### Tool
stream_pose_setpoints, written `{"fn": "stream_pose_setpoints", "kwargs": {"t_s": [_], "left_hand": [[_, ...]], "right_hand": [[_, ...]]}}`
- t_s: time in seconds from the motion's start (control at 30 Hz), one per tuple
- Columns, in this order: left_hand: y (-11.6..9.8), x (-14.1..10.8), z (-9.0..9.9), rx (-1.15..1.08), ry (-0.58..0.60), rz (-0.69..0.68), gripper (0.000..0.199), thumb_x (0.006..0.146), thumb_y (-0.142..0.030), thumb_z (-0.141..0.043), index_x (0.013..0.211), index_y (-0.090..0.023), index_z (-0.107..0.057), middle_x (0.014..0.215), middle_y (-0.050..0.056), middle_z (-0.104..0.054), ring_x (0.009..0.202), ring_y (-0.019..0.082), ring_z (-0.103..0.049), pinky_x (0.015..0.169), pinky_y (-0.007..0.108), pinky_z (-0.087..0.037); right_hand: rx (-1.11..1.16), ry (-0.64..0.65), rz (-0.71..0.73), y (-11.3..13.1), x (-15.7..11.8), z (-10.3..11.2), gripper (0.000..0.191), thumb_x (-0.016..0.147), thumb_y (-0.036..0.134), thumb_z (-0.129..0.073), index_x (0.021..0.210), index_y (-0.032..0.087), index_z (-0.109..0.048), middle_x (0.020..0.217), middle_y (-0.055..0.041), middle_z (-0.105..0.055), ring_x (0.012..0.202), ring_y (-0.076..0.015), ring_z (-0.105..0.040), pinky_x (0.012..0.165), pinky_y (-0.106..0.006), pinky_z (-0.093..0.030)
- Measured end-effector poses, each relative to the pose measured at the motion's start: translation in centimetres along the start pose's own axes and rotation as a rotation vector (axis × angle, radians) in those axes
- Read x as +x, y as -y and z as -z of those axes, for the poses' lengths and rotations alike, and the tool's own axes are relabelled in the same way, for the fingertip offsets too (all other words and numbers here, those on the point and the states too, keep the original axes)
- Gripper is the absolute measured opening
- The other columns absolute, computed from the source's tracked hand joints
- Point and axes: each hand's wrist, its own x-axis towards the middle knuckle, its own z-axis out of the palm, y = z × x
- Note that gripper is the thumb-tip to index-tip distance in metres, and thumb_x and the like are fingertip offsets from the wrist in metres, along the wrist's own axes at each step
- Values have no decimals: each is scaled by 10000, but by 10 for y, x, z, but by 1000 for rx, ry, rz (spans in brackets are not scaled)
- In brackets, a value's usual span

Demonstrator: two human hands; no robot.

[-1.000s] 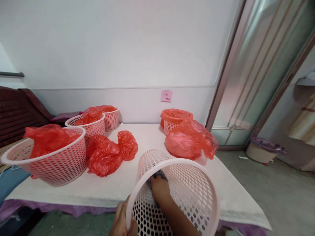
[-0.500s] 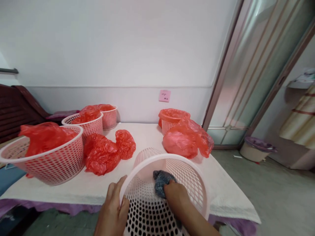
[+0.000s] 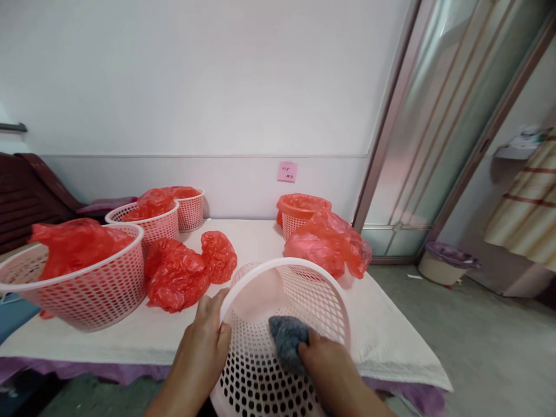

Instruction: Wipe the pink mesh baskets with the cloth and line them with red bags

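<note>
A pale pink perforated plastic basket is tilted with its mouth toward me at the table's front edge. My left hand is closed on its left rim, thumb inside. Inside the basket, my right hand grips a grey-blue cloth, which lies against the inner wall. Part of the cloth is hidden under the fingers. Crumpled red plastic bags rest on the white-covered table, left of the basket.
On the left stand several pink baskets with red bags in them. A red-lined basket and a loose red bag sit at the back right. A pink note is on the wall. A bin stands on the floor.
The basket's mouth has tilted and its rim has risen slightly. My right hand and the cloth have shifted a little lower inside it. The left hand keeps hold of the rim.
</note>
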Motion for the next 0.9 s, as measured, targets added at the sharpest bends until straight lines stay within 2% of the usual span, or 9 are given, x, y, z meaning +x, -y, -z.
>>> {"fn": "stream_pose_setpoints", "kwargs": {"t_s": [0.13, 0.2, 0.27, 0.4, 0.53, 0.7, 0.8, 0.9], "left_hand": [[-2, 3, 0, 15, 9, 3, 499, 855, -173, -317, 1345, -141, -402, 1142, 138, -510, 1031, 294, -616, 890, 490, -492], [-2, 3, -1, 11, 7, 10, 493, 856, -180, -316, 1339, -138, -405, 1167, 145, -497, 1026, 300, -616, 869, 488, -500], [-2, 3, -2, 15, 2, 12, 485, 859, -186, -317, 1333, -148, -411, 1174, 144, -493, 999, 293, -625, 856, 483, -506], [-1, 1, -4, 7, 5, 0, 482, 863, -188, -319, 1335, -171, -415, 1137, 125, -511, 1018, 290, -622, 902, 503, -485], [3, 1, -4, -93, -25, 21, 470, 867, -203, -322, 1324, -178, -430, 1171, 117, -511, 1100, 282, -576, 962, 497, -452], [14, -8, -9, -276, -72, 71, 390, 883, -264, -348, 1237, -196, -496, 1146, 87, -535, 1143, 263, -536, 998, 472, -428], [19, -21, -20, -394, -97, 110, 385, 887, -334, -383, 1226, -193, -497, 1128, 86, -542, 1151, 272, -521, 1001, 467, -417], [22, -33, -34, -514, -161, 170, 449, 875, -371, -411, 1282, -187, -449, 1147, 93, -552, 1155, 273, -518, 1013, 443, -397]], "right_hand": [[-196, -35, -110, -31, 2, 38, 344, 777, -2, -440, 926, 206, -670, 914, -118, -661, 732, -257, -667, 566, -294, -407], [-212, -88, -149, -35, -2, 45, 344, 789, 10, -438, 974, 211, -647, 944, -122, -642, 761, -260, -662, 582, -298, -398], [-196, -83, -172, -33, -7, 39, 358, 780, -1, -432, 968, 212, -648, 945, -124, -639, 749, -255, -661, 580, -298, -383], [-46, 48, -161, -22, -20, 12, 313, 740, 15, -472, 874, 226, -660, 884, -91, -663, 681, -222, -671, 553, -273, -368], [106, 90, -172, -25, -30, 6, 346, 682, 36, -490, 921, 233, -643, 951, -71, -662, 789, -232, -684, 641, -282, -449], [262, -53, -290, -41, -39, 12, 481, 729, 100, -458, 1174, 231, -584, 1005, -86, -616, 911, -231, -648, 786, -321, -491], [325, -170, -305, -47, -40, 4, 438, 728, 103, -444, 1107, 242, -612, 967, -71, -592, 934, -221, -624, 830, -319, -484], [412, -295, -297, -50, -34, -7, 431, 689, 78, -435, 1040, 241, -624, 1103, -80, -569, 1056, -215, -581, 922, -323, -457]]}}
